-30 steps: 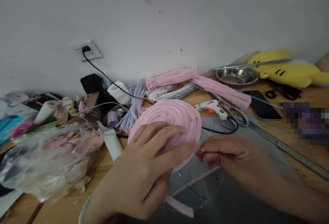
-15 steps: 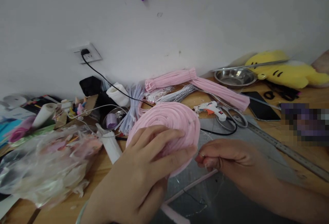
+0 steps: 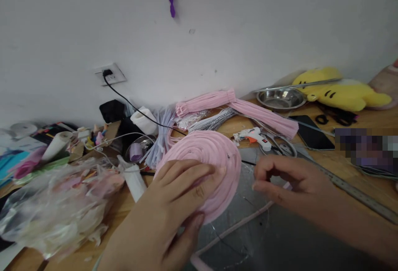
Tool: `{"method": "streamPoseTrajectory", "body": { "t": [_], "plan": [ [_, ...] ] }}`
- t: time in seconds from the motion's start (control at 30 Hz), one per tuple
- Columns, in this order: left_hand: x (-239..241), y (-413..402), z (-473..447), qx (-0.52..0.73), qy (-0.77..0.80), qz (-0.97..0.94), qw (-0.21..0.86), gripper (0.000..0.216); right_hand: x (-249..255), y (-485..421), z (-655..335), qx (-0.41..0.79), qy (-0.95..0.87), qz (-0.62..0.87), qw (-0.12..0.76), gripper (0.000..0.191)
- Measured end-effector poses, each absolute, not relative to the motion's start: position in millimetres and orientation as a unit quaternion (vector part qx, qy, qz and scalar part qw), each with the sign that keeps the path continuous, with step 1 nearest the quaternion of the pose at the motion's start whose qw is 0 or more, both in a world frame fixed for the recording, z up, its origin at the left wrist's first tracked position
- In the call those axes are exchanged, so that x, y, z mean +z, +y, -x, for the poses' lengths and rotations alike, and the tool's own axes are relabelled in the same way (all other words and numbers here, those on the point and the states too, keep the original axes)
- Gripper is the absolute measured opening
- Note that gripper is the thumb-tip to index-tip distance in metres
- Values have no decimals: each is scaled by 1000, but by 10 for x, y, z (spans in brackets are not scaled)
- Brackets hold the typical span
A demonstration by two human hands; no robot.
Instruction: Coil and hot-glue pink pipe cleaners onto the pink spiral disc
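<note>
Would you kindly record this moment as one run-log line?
left hand: holding pink coil | right hand: beside coil, fingers curled, any hold unclear | glue gun: lying beyond right hand

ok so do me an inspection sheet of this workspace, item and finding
Surface: wooden table, grey mat on it
Work in hand: pink coil; pink strip on the mat
Clutter: plastic bag, pink bundles, glue gun, metal ruler, phone, metal bowl
Grips: left grip spread over the coil, holding it; right grip curled beside it, contents unclear
Cables: black cord from wall socket down toward the coil; thin white cord at left
Surroundings: white wall, purple scrap on it; yellow plush toy at right
</note>
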State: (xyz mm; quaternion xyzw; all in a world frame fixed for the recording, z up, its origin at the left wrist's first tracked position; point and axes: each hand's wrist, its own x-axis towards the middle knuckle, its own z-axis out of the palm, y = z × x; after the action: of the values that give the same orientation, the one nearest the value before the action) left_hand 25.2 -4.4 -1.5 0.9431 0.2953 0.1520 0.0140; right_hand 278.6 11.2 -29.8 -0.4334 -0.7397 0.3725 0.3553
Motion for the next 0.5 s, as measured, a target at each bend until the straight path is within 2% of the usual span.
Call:
{"method": "streamPoseTrajectory", "body": {
  "t": [0.23, 0.5],
  "plan": [
    [-1, -72, -242, 170, 305, -937, 29, 47, -217, 45, -2845, 282, -773, 466, 326, 31],
    [66, -116, -52, 241, 319, -916, 40, 42, -174, -183, -2932, 131, -877, 387, 251, 36]
  ]
}}
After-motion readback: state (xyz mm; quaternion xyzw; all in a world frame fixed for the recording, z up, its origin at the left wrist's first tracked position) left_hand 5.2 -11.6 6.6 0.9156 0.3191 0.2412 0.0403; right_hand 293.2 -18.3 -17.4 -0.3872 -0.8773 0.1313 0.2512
